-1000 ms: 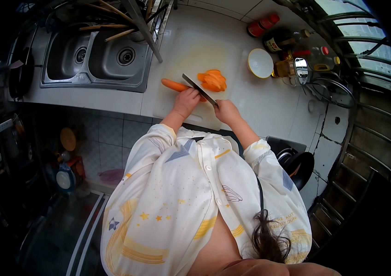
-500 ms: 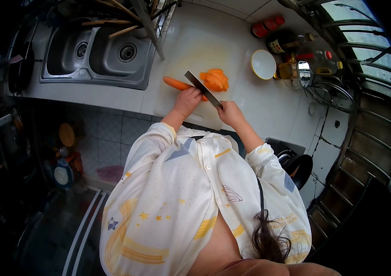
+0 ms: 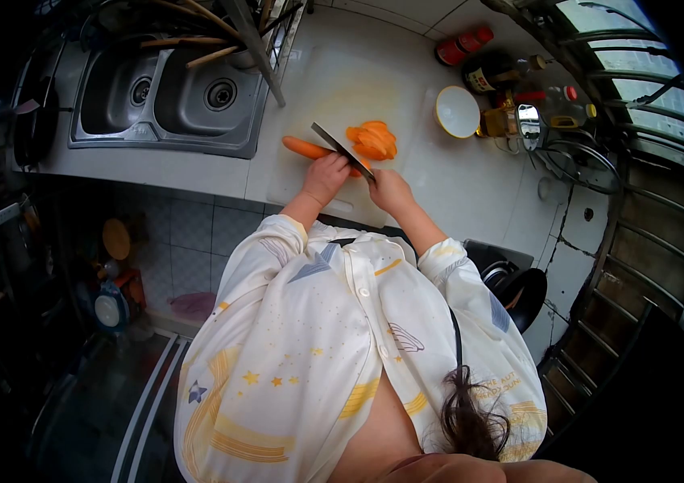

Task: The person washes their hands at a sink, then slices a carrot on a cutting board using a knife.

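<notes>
My left hand (image 3: 326, 178) is closed on a carrot (image 3: 303, 146) lying on a pale cutting board (image 3: 342, 88); the carrot's thick end sticks out to the left. Gripped by its handle in my right hand (image 3: 391, 191) is a kitchen knife (image 3: 340, 148). Its broad blade slants up and left across the carrot, close beside my left fingertips, which are partly hidden. A pile of carrot slices (image 3: 371, 140) sits on the board just right of the blade.
A white bowl with a yellow rim (image 3: 456, 112) stands right of the board, near several bottles and a glass lid (image 3: 583, 167). To the left is a double steel sink (image 3: 163, 141), with wooden-handled utensils (image 3: 213, 55) above it. A dark pan (image 3: 523, 299) is at lower right.
The knife and my right hand have shifted left and slightly down, bringing the blade nearer my left fingers. My left hand still holds the carrot in about the same place.
</notes>
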Demonstrator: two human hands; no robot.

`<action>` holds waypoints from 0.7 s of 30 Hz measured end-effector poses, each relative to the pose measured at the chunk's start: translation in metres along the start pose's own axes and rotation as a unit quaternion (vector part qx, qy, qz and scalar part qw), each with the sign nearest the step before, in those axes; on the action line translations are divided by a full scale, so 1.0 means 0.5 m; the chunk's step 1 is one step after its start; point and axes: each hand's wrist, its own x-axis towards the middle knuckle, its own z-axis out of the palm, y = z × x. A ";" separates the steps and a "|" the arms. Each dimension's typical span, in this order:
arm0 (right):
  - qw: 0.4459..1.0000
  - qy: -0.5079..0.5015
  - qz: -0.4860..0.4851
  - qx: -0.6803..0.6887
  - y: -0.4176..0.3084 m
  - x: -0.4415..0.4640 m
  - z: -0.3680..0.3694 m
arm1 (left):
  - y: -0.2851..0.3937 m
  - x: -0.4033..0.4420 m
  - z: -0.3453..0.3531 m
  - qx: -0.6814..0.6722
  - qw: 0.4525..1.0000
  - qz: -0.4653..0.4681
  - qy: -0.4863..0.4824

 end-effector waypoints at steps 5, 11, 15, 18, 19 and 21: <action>0.999 0.026 -0.009 -0.019 -0.003 0.022 0.022 | -0.004 -0.003 0.003 0.021 1.000 0.009 -0.007; 0.999 0.023 -0.014 0.020 -0.011 -0.009 -0.021 | 0.002 0.000 -0.004 0.012 0.999 0.010 0.030; 0.999 -0.005 0.001 0.049 0.002 -0.038 -0.046 | -0.001 -0.002 0.004 0.013 1.000 0.006 0.023; 0.998 0.017 -0.020 0.061 0.012 -0.044 -0.040 | -0.005 -0.002 0.005 0.010 1.000 0.014 0.022; 0.998 0.017 -0.020 0.060 0.017 -0.041 -0.034 | -0.005 -0.002 0.005 0.008 1.000 0.014 0.023; 0.998 0.038 -0.026 0.045 0.018 -0.039 -0.023 | -0.003 -0.003 0.003 0.005 1.000 0.013 0.022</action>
